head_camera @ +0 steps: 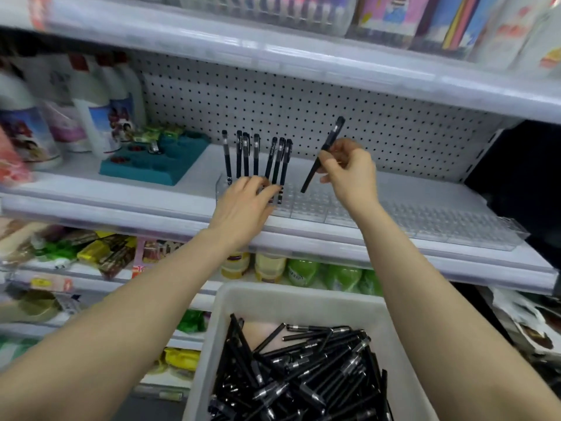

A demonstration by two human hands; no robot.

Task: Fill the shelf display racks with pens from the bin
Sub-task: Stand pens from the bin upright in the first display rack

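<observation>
The bin (274, 294) of pens (303, 372) is sitting nearest. Beyond, the left hand (246, 202) is resting straight-fingered on the rack (409, 220) at the standing pens (256, 153). The right hand (349, 170) is pinching one pen (331, 139), its tip slanting down-left toward empty holes just right of that row.

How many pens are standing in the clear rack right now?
7 standing pens, upright in a row at the left end of the rack, just beyond the left hand, whose fingers may hide others. The right hand holds an eighth pen, not yet placed.
</observation>
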